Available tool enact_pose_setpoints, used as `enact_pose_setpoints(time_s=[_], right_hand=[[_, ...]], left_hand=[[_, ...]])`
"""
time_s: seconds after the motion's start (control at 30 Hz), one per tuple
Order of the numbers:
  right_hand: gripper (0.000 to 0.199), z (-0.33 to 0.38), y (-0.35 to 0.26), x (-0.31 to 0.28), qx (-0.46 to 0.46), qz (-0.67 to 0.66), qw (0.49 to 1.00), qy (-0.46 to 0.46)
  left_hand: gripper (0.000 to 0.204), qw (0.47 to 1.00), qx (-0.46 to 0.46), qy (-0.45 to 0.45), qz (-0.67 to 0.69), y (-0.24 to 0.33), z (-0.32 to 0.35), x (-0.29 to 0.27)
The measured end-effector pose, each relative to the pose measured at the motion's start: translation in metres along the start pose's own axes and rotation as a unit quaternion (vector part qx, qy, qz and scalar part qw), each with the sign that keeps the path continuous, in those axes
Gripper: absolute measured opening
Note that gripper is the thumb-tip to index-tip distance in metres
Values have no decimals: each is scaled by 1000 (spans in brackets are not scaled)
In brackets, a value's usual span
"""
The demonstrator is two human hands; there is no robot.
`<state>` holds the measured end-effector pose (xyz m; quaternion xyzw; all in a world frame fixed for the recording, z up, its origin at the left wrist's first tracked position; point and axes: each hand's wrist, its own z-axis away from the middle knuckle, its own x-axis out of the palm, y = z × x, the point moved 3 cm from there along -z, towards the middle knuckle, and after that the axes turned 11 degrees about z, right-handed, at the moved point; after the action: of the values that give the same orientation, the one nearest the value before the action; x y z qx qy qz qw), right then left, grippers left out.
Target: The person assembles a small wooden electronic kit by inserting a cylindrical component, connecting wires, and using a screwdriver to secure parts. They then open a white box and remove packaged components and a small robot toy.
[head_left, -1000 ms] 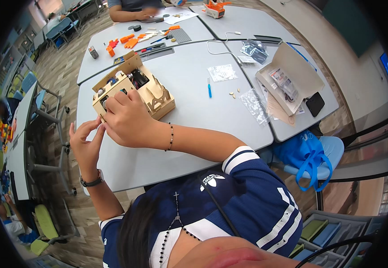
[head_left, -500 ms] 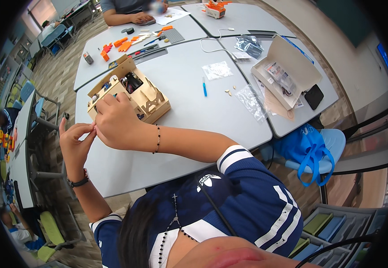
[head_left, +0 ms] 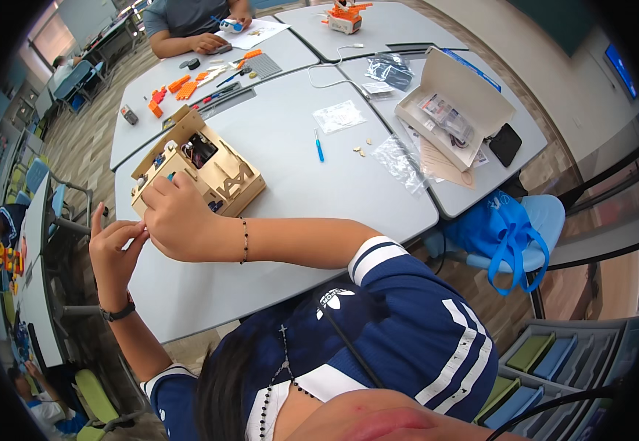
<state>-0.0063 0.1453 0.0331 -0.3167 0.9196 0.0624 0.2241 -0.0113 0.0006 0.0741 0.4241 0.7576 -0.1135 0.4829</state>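
Observation:
A wooden box-shaped model (head_left: 244, 192) with open compartments sits on the near left of the table, with dark parts and wires inside. In front of its near left corner, my two hands meet at the fingertips. My left hand (head_left: 116, 250) has thumb and a finger pinched together while another finger points up. My right hand (head_left: 181, 222) is closed, its fingers curled and their tips against those of the left. Whatever lies between the fingertips is too small or too hidden to make out. Part of the box is covered by my right hand.
A blue screwdriver (head_left: 319, 146), small wooden bits (head_left: 361, 151) and clear plastic bags (head_left: 340, 116) lie right of the box. An open white carton (head_left: 474, 151) and a black phone (head_left: 505, 144) are farther right. Orange bricks (head_left: 185, 88) lie near a seated person (head_left: 187, 22) across the table.
My view has shifted slightly, so the table and box appear lower and farther left. Both hands keep their fingertips together beside the box. The person opposite now shows a blue-and-white object in hand.

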Motion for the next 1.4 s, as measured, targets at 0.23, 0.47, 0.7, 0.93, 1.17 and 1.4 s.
enact_pose_setpoints(time_s=[0.23,0.47,0.7,0.93,1.17,1.4], right_hand=[[15,1,0,3,2,-8,1000,19],[14,2,0,2,1,-6,1000,-1],[11,4,0,10,10,-28,999,-25],[11,4,0,9,6,-21,1000,-11],[14,3,0,3,1,-5,1000,6],[11,5,-2,12,3,-15,1000,-1]], left_hand=[[12,999,-5,48,21,0,14,10],[7,994,-66,22,84,-4,6,4],[7,999,-17,-43,-4,8,-8,-3],[7,999,5,-37,-32,7,-3,0],[6,999,3,7,-50,13,10,9],[5,997,-50,38,34,4,12,8]])
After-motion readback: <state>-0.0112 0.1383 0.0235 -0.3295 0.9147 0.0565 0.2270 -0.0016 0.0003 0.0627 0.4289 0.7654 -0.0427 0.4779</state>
